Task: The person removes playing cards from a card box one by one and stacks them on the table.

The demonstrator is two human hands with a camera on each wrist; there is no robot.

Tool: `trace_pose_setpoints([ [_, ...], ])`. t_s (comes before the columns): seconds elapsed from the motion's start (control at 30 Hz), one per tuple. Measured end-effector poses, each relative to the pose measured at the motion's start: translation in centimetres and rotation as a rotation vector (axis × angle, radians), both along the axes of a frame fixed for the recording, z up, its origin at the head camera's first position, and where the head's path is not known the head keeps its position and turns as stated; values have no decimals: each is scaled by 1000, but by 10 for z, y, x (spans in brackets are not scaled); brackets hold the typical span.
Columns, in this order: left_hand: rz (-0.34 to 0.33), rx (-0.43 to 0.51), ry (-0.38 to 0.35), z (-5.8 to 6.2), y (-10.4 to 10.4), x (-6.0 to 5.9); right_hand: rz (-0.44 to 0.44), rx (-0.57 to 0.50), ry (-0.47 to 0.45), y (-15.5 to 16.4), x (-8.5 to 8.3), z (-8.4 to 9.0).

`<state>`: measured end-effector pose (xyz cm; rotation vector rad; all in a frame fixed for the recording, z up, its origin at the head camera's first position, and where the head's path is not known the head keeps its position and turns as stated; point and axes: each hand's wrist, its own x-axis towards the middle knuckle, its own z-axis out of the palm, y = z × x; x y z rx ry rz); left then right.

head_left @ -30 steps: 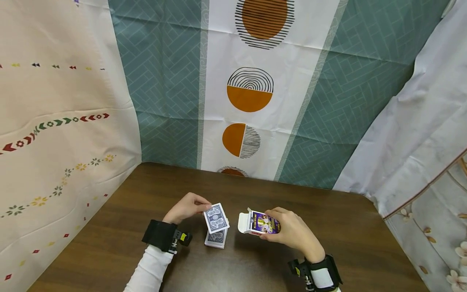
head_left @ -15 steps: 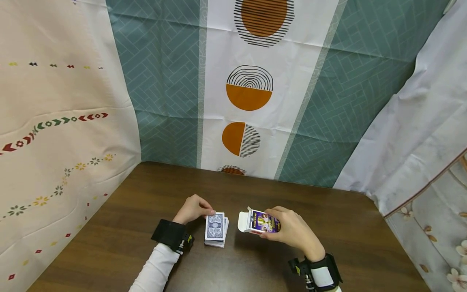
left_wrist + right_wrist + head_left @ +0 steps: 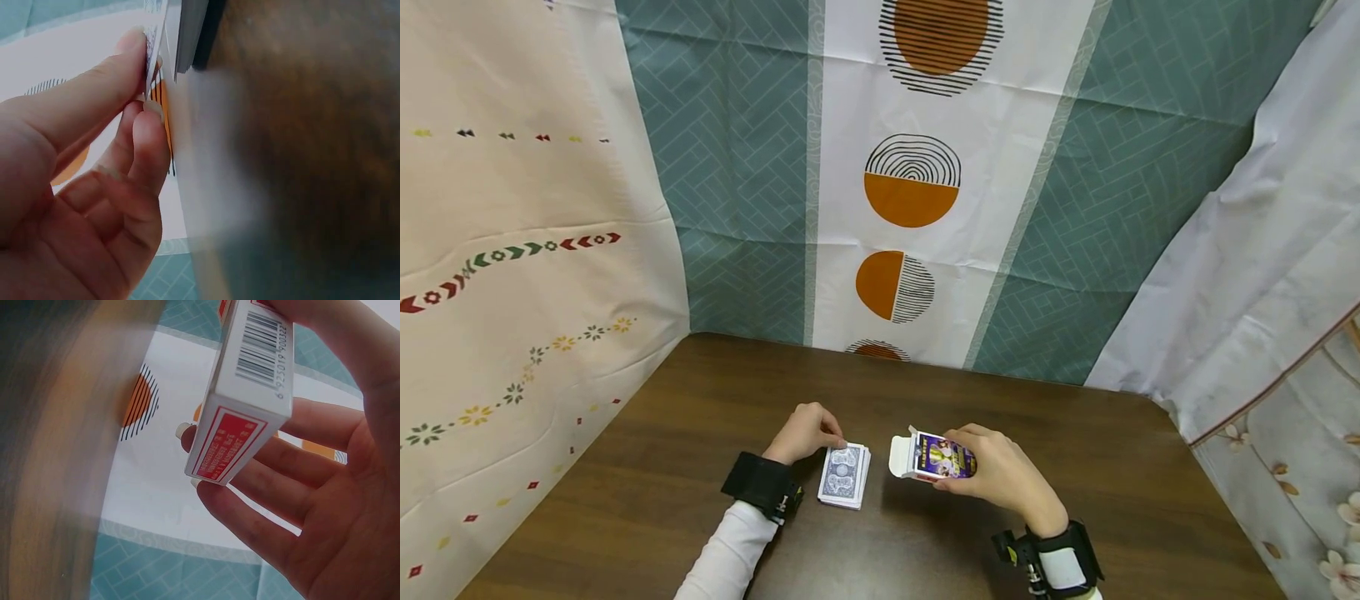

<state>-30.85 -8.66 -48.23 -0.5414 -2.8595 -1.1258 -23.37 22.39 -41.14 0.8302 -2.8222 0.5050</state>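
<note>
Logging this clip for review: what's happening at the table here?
A person sits at a brown table. Their left hand pinches the top card at the edge of a deck of cards lying face down. Their right hand holds the card box above the table, its flap open toward the deck.

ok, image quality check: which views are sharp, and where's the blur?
Head view: evenly lit and sharp on the deck of cards and card box, wide-angle bending at the edges. Left wrist view: left hand sharp, the table a soft brown blur. Right wrist view: barcode on the box crisp, right hand clear, left side of the frame smeared.
</note>
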Motion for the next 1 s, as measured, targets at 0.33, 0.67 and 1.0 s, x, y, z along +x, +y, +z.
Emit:
trace_pose_setpoints([
  [0.33, -17, -75, -24, -2, 9, -1, -1, -15, -15, 1, 1, -3],
  [0.67, -32, -18, 2, 15, 13, 5, -27, -8, -23, 0, 1, 0],
  [1.0, -312, 191, -221, 60, 63, 46, 0, 4, -8, -3, 3, 3],
])
